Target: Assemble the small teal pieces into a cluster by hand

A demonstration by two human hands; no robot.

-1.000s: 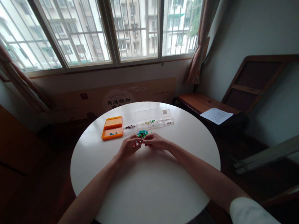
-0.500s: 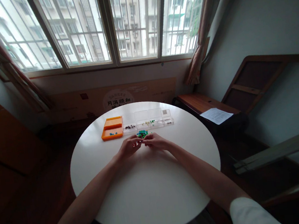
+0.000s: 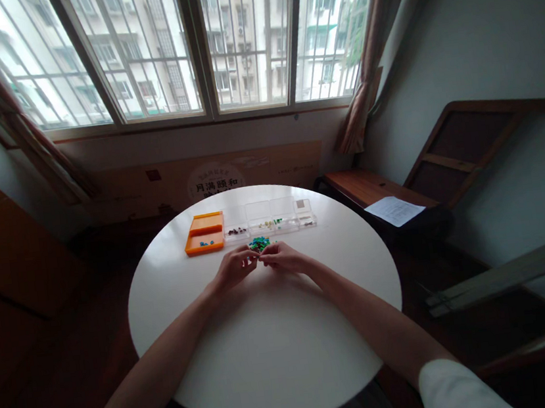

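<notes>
On the white round table (image 3: 269,337), a small pile of blue and green pieces (image 3: 260,243) lies just beyond my fingertips. My left hand (image 3: 235,266) and my right hand (image 3: 281,256) meet at the near edge of this pile, fingers pinched together. Whatever they hold between them is too small to make out. An orange tray (image 3: 204,231) with a few blue pieces stands behind and left of my left hand. Clear compartment boxes (image 3: 282,224) with open lids stand beyond the pile, holding small dark, pale and green pieces.
A brown wooden bench (image 3: 374,188) with a sheet of paper (image 3: 395,211) on it stands right of the table. Beyond the table are a long printed cardboard panel (image 3: 268,165) and a barred window. A wooden cabinet (image 3: 6,263) is at the left.
</notes>
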